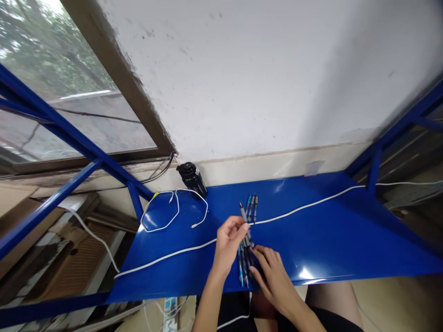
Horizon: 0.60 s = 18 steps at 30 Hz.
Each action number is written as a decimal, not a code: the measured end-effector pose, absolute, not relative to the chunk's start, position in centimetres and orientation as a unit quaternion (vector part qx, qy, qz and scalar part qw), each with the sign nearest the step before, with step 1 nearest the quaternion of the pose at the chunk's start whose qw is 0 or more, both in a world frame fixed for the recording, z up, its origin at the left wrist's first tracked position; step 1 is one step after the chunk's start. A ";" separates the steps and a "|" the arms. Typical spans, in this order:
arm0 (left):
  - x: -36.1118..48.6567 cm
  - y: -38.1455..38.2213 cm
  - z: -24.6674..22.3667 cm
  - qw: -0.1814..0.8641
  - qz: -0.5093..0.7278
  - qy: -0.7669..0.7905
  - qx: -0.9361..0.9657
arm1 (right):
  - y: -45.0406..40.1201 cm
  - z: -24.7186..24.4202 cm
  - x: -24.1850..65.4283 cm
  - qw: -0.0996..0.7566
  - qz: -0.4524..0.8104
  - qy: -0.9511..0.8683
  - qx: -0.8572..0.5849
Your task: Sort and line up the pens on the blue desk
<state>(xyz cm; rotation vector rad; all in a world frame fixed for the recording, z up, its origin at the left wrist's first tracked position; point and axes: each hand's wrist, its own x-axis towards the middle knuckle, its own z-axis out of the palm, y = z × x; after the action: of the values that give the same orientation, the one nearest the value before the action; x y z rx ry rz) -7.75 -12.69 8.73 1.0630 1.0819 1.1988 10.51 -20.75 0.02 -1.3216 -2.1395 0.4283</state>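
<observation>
My left hand (pixel 229 237) is closed around a grey and clear pen (pixel 243 212), pinched between thumb and fingers with its tip pointing up and away. My right hand (pixel 272 272) lies low over the blue table, thumb and index finger apart, the index fingertip close to the lower end of that pen. Whether it touches the pen I cannot tell. Beneath and between the hands is a row of several pens (pixel 243 267), one of them with blue parts, partly covered by the hands. Farther back, a second small group of pens (pixel 255 210) rests side by side.
A black bottle (pixel 192 180) stands at the table's back edge. Left of it curls a white cable (pixel 161 229); another long white cable (pixel 308 205) crosses the blue table (pixel 346 240). Blue metal frame bars (pixel 117 170) rise at both ends, with a wall (pixel 259 92) behind.
</observation>
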 end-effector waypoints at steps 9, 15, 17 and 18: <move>-1.3 -16.2 4.4 0.631 0.473 0.404 0.464 | -19.3 0.6 15.0 0.394 0.361 -0.665 -0.522; 3.2 -16.0 3.0 0.620 0.518 0.430 0.402 | -18.6 1.8 18.1 0.386 0.336 -0.678 -0.528; 4.5 -15.8 2.9 0.643 0.531 0.413 0.367 | -18.4 1.8 18.9 0.390 0.325 -0.679 -0.530; 5.1 -15.7 2.8 0.649 0.535 0.407 0.357 | -18.3 1.7 19.2 0.392 0.320 -0.680 -0.530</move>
<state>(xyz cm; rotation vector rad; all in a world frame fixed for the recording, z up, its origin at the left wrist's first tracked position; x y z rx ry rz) 5.05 -15.72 2.76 0.8107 0.9244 1.2155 19.23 -18.32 1.74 -1.3465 -1.7273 0.8115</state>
